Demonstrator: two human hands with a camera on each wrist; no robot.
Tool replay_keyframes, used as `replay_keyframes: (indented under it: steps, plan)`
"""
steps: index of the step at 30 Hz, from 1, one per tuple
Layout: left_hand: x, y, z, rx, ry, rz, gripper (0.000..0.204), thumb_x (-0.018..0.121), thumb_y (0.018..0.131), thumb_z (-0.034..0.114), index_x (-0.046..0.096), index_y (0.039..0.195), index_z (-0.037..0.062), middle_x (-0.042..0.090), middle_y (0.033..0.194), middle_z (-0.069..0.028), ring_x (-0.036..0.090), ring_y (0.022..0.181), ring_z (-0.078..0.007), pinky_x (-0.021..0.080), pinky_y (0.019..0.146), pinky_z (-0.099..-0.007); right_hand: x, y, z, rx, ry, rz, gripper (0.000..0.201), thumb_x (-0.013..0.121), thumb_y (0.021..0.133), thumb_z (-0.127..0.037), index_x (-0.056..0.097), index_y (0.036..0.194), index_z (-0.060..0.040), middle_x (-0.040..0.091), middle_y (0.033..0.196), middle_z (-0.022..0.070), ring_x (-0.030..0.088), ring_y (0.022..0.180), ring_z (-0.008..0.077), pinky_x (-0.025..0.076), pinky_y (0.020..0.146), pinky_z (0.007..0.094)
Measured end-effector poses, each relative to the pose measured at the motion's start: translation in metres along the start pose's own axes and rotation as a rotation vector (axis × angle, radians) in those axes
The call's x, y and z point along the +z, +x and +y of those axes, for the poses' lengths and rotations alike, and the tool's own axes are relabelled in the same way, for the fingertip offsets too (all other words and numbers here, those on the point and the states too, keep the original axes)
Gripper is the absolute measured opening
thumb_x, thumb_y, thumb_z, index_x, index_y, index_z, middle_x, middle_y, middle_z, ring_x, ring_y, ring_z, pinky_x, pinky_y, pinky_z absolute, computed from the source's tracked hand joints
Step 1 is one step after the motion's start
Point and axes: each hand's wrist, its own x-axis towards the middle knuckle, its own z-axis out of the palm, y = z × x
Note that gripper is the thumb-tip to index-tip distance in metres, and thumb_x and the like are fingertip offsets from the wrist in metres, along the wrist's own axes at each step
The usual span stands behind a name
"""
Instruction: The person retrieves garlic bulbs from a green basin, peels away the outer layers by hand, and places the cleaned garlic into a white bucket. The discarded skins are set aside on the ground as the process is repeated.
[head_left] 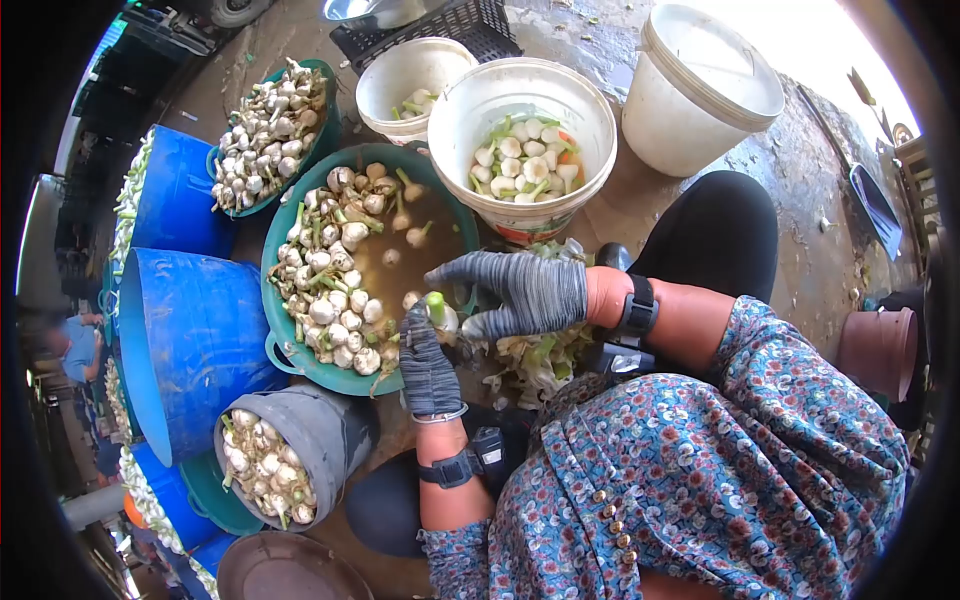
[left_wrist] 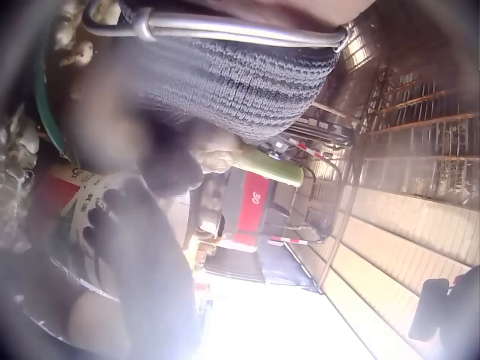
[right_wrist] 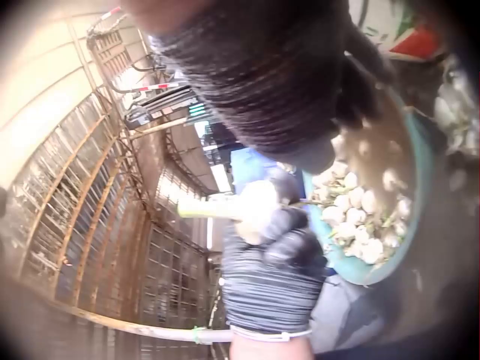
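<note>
My left hand (head_left: 415, 325), in a grey knit glove, grips a garlic bulb (head_left: 440, 312) with a short green stalk, over the near rim of a green basin (head_left: 300, 368). The basin holds muddy water and many unpeeled bulbs. My right hand (head_left: 460, 295), also gloved, reaches across from the right with its fingers spread over the basin and its thumb at the bulb. The left wrist view shows the bulb (left_wrist: 217, 159) and stalk (left_wrist: 274, 169) below the glove. In the right wrist view, the left hand (right_wrist: 274, 270) holds the bulb (right_wrist: 255, 206) with the stalk pointing left.
A white bucket (head_left: 520, 85) of peeled garlic stands just beyond my hands, with two more white buckets (head_left: 410, 70) (head_left: 700, 90) behind. Blue tubs (head_left: 190, 340), another green garlic basin (head_left: 325, 140) and a grey bucket (head_left: 320, 425) crowd the left. Peelings (head_left: 540, 360) lie by my knee.
</note>
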Motion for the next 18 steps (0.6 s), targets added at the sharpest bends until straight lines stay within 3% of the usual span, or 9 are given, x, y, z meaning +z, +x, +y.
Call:
replay_keyframes:
  steps: [2,4,6,7,9,11,13,15,18]
  plan:
    - [-0.007,0.008,-0.027,0.24,0.435,0.205,0.041,0.04,0.103,0.032,0.053,0.127,0.001,0.065,0.102,-0.013,0.062,0.099,-0.0237,0.048,0.092,-0.0338,0.01,0.001,-0.002,0.022,0.025,-0.046,0.041,0.071,0.086,-0.029,0.058,0.117,-0.0061,0.064,0.1,0.0106,0.063,0.092,0.022,0.051,0.081,0.0364]
    - [0.011,0.0,0.005,0.16,0.401,0.17,0.038,0.041,0.103,0.029,0.054,0.125,0.0009,0.065,0.102,-0.0127,0.061,0.097,-0.0227,0.048,0.09,-0.0335,0.02,-0.001,0.013,-0.06,0.016,0.007,0.036,0.07,0.088,-0.029,0.058,0.113,-0.0057,0.064,0.095,0.0083,0.063,0.087,0.0179,0.052,0.078,0.0341]
    - [0.011,-0.003,0.021,0.117,0.56,0.196,0.032,0.043,0.103,0.026,0.057,0.118,0.002,0.063,0.103,-0.0084,0.059,0.094,-0.0171,0.049,0.084,-0.03,0.019,-0.001,0.01,0.267,0.275,0.11,0.029,0.067,0.091,-0.026,0.057,0.106,-0.0042,0.063,0.086,0.0044,0.061,0.079,0.0123,0.052,0.069,0.0284]
    - [0.007,-0.004,0.026,0.123,0.555,0.202,0.032,0.043,0.103,0.026,0.057,0.118,0.002,0.063,0.103,-0.0084,0.059,0.094,-0.0171,0.049,0.084,-0.03,0.019,0.0,0.012,0.262,0.27,0.104,0.029,0.067,0.091,-0.026,0.057,0.106,-0.0042,0.063,0.086,0.0044,0.061,0.079,0.0123,0.052,0.069,0.0284]
    - [0.003,-0.005,0.034,-0.01,0.262,0.38,0.028,0.043,0.102,0.024,0.059,0.109,0.002,0.062,0.085,-0.0064,0.055,0.076,-0.0134,0.048,0.073,-0.0294,0.017,0.001,0.018,0.459,0.466,0.264,0.029,0.068,0.091,-0.027,0.056,0.102,-0.0031,0.061,0.08,0.0017,0.059,0.073,0.0077,0.051,0.063,0.0251]
    - [0.006,-0.009,0.032,0.121,0.3,0.392,0.021,0.049,0.098,0.019,0.06,0.105,0.0026,0.058,0.081,-0.0035,0.051,0.071,-0.0101,0.046,0.068,-0.0275,0.018,0.001,0.02,0.447,0.384,0.31,0.029,0.07,0.089,-0.025,0.056,0.101,-0.0027,0.061,0.08,0.0022,0.057,0.072,0.007,0.051,0.062,0.025]
    - [0.028,-0.019,0.035,0.508,0.674,0.416,0.019,0.058,0.091,0.014,0.06,0.107,0.0041,0.058,0.085,-0.0038,0.052,0.072,-0.0108,0.046,0.07,-0.0277,0.023,-0.001,0.018,0.353,0.297,0.418,0.029,0.071,0.088,-0.026,0.056,0.099,-0.0036,0.061,0.079,0.0022,0.056,0.072,0.0066,0.051,0.063,0.0251]
    - [0.039,-0.021,0.034,0.575,0.775,0.389,0.022,0.064,0.085,0.011,0.062,0.106,0.0065,0.058,0.089,-0.0058,0.056,0.076,-0.0164,0.047,0.074,-0.0325,0.03,-0.005,0.016,0.289,0.228,0.412,0.03,0.073,0.086,-0.025,0.056,0.098,-0.0035,0.061,0.079,0.003,0.056,0.072,0.0079,0.05,0.064,0.0263]
    - [0.044,-0.017,0.03,0.891,1.184,0.364,0.022,0.067,0.076,0.012,0.065,0.098,0.0094,0.059,0.089,-0.0091,0.058,0.082,-0.0284,0.046,0.08,-0.043,0.041,-0.01,0.006,0.166,0.032,0.354,0.032,0.08,0.079,-0.019,0.056,0.093,-0.0034,0.06,0.078,0.0076,0.057,0.07,0.015,0.048,0.064,0.031]
